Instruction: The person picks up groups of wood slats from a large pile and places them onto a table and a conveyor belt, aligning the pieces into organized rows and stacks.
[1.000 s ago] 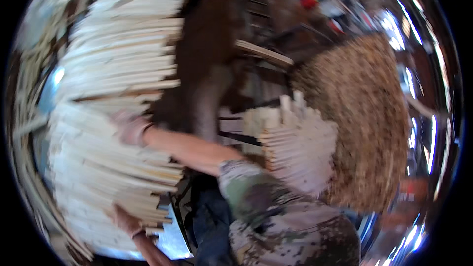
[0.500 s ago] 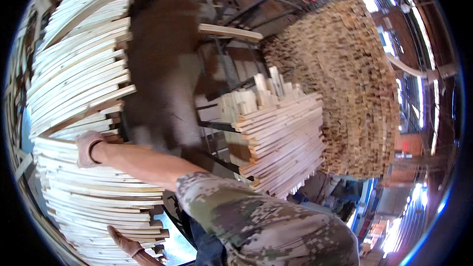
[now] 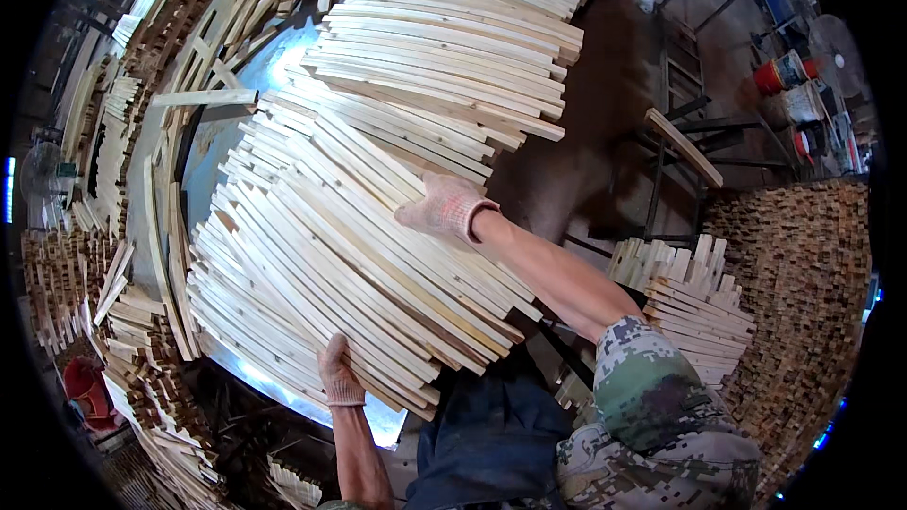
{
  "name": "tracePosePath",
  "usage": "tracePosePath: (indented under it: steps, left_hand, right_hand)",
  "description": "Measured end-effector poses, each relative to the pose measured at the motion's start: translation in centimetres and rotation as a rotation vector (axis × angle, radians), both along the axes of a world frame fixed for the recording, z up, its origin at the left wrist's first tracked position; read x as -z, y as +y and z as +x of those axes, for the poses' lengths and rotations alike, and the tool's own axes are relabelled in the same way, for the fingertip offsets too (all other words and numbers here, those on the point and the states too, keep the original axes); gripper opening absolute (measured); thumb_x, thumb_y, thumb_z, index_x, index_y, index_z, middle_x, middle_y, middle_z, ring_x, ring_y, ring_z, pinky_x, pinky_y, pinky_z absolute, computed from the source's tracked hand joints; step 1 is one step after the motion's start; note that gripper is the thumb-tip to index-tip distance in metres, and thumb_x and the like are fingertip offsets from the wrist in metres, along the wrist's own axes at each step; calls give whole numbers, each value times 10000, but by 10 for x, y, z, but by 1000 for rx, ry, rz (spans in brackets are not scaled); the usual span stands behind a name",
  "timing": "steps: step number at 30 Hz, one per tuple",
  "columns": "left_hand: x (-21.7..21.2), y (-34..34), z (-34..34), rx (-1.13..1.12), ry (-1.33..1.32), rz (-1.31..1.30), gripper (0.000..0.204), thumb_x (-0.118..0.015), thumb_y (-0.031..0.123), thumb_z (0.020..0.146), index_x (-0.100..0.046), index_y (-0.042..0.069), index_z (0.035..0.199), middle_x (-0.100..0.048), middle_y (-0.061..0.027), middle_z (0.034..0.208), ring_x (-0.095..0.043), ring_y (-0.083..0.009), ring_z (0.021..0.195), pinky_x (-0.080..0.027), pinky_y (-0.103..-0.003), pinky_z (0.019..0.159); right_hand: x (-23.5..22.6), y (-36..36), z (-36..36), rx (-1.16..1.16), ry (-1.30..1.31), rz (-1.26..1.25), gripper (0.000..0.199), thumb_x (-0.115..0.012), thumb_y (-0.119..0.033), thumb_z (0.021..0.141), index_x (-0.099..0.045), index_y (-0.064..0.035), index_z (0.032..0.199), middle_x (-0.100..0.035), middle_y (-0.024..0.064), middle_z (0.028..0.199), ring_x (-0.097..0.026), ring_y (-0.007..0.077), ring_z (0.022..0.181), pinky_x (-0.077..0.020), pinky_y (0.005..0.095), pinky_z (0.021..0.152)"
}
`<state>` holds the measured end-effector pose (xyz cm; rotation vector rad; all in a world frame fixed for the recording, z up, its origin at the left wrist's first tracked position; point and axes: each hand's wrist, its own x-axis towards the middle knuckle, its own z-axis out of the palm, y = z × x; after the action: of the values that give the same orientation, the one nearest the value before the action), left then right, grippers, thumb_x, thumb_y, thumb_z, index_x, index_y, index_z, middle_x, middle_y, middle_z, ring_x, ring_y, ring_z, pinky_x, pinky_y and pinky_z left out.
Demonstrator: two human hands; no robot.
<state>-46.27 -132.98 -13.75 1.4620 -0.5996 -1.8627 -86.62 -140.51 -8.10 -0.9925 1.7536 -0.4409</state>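
Two gloved hands touch a wide bunch of pale wood strips [image 3: 312,236], one hand at each long side of it. The right hand [image 3: 442,208] is at the far side. Its fingers point left and rest on the wood, close together, but I cannot tell if they grip a strip. The left hand [image 3: 338,373] is at the near side, closer to the body. It is up against the edge of the bunch, and I cannot see enough of its fingers to tell if it holds on.

Most of the bunch lies between the two hands and to the left of the right hand. The strips sit side by side on a slant, and their uneven ends poke out to the right of the left hand. Under them is a shiny counter [image 3: 385,425], with a bare bit showing near the left hand.

Past the right hand, farther from the body, lie more strips in a second bunch [image 3: 444,38]. Off to the right of the right hand is a small stack [image 3: 704,321], and beyond it a big pile of wood ends [image 3: 798,293]. A red bucket [image 3: 777,76] is far past the right hand, also to the right.
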Motion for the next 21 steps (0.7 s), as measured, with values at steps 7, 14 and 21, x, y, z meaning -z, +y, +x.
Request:
tracePosePath:
  steps: [7, 14, 21]
  left_hand:
    - [17, 54, 108, 18, 16, -114, 402, -695, 331, 1039, -692, 34, 1310, -703, -73, 1301, -632, -212, 1210, -491, -413, 1117]
    - [-8, 90, 110, 121, -97, -89, 838, -764, 467, 953, -478, -3, 1585, -502, -170, 1633, -504, -386, 1439, -367, -554, 1236]
    - [-50, 134, 134, 295, -184, -171, 721, -691, 448, 1004, -528, -17, 1531, -583, -207, 1513, -530, -296, 1403, -414, -529, 1196]
  right_hand:
    - [-3, 62, 51, -87, -35, -148, 862, -761, -564, 820, -609, -15, 1466, -721, 263, 1334, -704, 368, 1235, -557, 436, 1066]
    - [-33, 163, 89, 188, 23, -267, 797, -768, -492, 782, -637, -39, 1424, -750, 233, 1247, -714, 362, 1195, -563, 417, 1041]
    - [-61, 309, 128, 489, 54, -432, 767, -820, -460, 789, -639, 4, 1373, -750, 255, 1213, -723, 374, 1170, -561, 426, 1012]
